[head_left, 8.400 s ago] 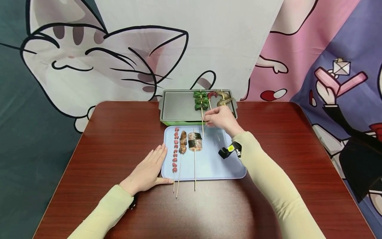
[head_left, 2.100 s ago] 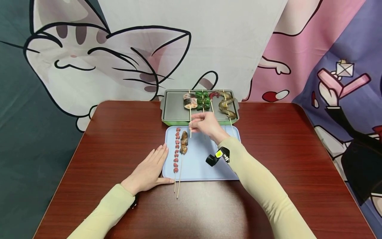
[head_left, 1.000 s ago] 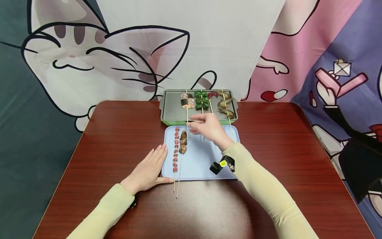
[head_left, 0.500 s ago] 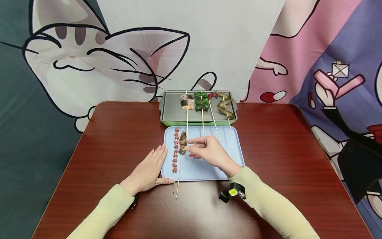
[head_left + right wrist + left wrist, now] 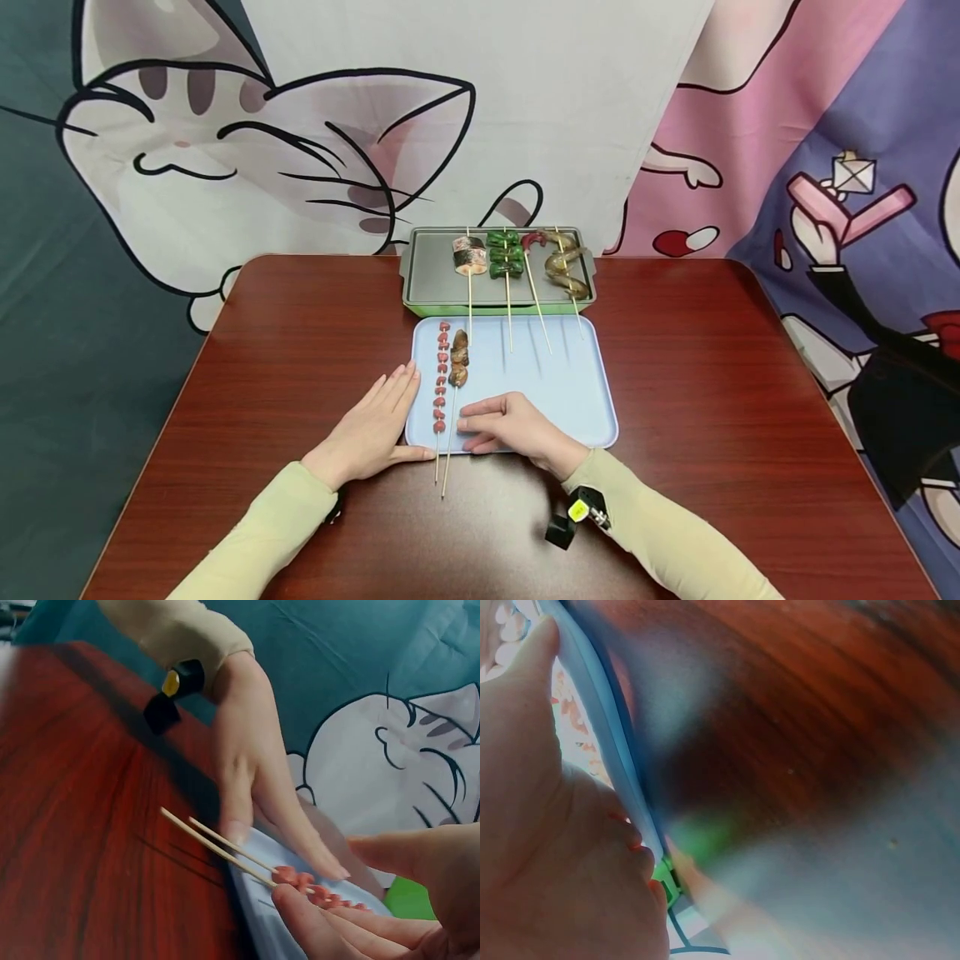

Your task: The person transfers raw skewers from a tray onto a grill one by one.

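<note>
My left hand rests with straight fingers along the left rim of the pale blue tray, its thumb at the front edge. Two skewers lie on that tray, sticks jutting over its front. One carries small red pieces; the other, a brown meat skewer, lies just to its right. Right beside the meat skewer's bare stick is my right hand, thumb and fingers parted. In the right wrist view, a fingertip overlaps the stick, while another finger stands apart from it.
Behind the tray stands a grey-topped green grill. On it lie a fish skewer, a green pepper skewer, a dark red skewer and a shrimp skewer, sticks reaching over the tray. A cat-print cloth hangs behind the table.
The pepper skewer, then the fish skewer, were set on the grill by my right hand. It let go and came back toward the meat skewer's stick. My left hand stayed put.
</note>
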`<move>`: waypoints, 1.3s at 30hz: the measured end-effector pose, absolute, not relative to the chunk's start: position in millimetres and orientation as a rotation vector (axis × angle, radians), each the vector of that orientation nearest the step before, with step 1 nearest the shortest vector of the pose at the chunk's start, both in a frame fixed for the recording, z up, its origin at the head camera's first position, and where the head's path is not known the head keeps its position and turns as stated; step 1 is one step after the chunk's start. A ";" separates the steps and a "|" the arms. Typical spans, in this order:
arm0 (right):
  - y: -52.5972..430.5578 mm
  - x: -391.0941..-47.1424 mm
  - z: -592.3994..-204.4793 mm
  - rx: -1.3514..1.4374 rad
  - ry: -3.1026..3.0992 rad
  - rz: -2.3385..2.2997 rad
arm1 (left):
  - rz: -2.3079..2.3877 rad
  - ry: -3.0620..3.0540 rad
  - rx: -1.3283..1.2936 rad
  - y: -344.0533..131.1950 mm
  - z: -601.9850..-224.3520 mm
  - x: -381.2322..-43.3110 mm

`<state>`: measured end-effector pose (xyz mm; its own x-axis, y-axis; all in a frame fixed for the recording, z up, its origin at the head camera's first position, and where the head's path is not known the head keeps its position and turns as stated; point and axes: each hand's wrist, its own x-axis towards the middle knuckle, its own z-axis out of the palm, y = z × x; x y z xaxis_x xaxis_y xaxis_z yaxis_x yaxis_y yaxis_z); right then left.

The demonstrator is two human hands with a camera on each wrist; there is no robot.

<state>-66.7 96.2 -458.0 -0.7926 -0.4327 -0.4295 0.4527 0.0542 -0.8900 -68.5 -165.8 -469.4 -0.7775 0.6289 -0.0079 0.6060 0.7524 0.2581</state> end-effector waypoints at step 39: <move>103.7 -59.6 -460.9 0.069 1.605 -1.902 | 0.408 2.836 0.985 -164.5 -467.9 -68.5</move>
